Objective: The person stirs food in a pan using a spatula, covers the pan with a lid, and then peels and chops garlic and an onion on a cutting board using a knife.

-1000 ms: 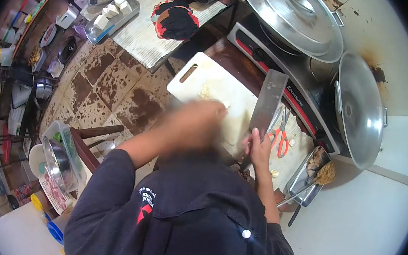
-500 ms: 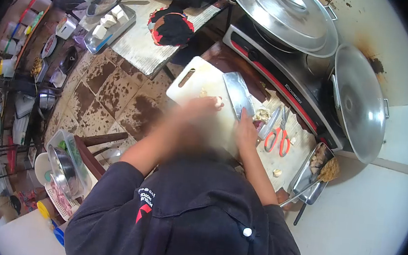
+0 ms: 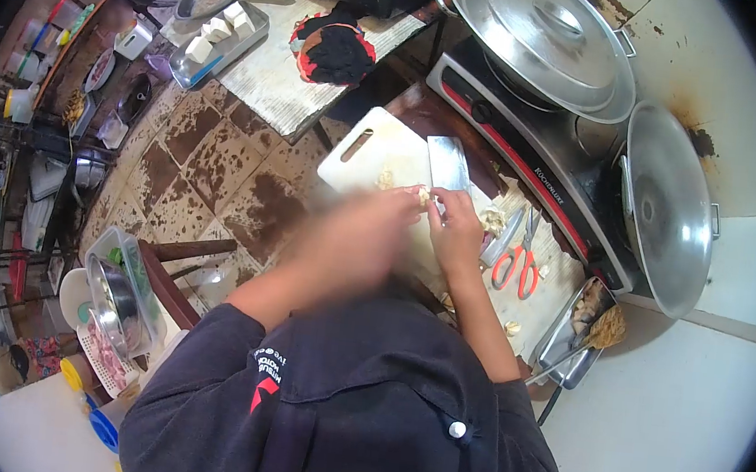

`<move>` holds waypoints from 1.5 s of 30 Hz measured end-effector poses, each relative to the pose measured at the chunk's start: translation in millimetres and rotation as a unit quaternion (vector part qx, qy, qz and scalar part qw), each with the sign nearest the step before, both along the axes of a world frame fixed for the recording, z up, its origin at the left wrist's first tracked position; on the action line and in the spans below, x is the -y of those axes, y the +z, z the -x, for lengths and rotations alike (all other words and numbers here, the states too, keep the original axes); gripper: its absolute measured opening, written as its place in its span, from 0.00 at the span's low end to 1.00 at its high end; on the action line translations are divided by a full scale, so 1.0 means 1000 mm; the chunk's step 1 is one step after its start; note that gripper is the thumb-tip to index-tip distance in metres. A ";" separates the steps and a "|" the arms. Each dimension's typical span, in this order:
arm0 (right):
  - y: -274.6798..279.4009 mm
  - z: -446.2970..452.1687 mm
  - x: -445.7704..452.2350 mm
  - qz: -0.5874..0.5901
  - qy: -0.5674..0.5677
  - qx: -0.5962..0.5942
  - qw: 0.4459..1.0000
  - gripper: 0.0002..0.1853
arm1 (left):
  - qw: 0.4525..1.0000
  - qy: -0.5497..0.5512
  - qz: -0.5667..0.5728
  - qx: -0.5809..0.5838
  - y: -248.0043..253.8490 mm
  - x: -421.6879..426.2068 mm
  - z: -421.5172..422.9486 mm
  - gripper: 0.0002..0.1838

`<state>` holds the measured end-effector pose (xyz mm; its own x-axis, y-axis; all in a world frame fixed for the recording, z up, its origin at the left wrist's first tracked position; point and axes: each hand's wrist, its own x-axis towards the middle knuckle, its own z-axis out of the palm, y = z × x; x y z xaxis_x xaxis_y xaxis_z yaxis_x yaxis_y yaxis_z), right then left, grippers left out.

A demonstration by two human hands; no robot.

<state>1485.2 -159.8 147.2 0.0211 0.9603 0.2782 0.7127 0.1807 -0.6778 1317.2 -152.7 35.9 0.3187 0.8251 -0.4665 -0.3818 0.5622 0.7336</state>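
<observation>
Pale clove, prob. garlic, pinched betw. fingertips of L hand, blurred, and R hand, above the white board. Cleaver lies flat at the board's R edge, just beyond R hand; orange-handled scissors rest to its R, nr. the stove.

Worn, pale-topped worktop carrying kitchenware
A white rectangular cutting board, orange-handled metal scissors and a silvery rectangular metal tray are resting on it.
</observation>
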 end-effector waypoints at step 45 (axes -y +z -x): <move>-0.021 -0.003 -0.002 0.167 0.024 -0.319 0.933 0.06 | 1.000 0.018 -0.015 0.020 -0.002 -0.015 -0.011 0.10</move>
<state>1488.6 -158.1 126.2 0.0351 0.9953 -0.0902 0.1425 -0.0944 -0.9853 1328.0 -137.8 33.9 0.3061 0.8501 -0.4285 -0.4300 0.5250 0.7345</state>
